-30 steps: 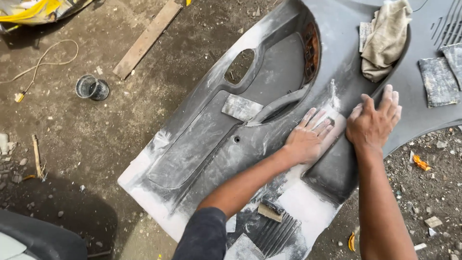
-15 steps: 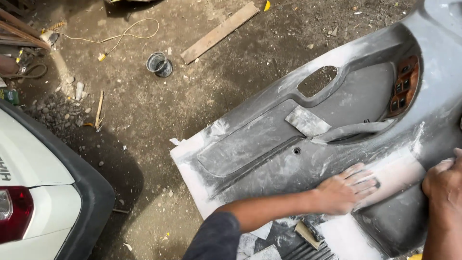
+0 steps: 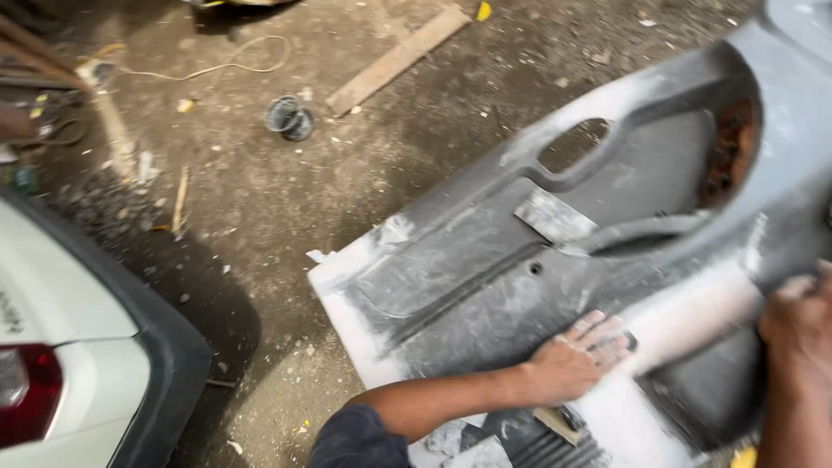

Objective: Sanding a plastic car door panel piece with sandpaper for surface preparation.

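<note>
The large grey plastic car door panel [image 3: 555,260], dusted white, lies flat on the dirt floor, and the left hand [image 3: 576,360] presses a small dark sanding pad [image 3: 617,341] under flat, spread fingers near its lower edge, while the right hand [image 3: 797,325] rests curled on the panel's right side; I cannot tell whether it grips anything. The unclamped panel could skid on the grit under a hard stroke. Compared with a second ago, both hands sit lower right, and a white car's rear corner [image 3: 78,347] shows left of the panel.
</note>
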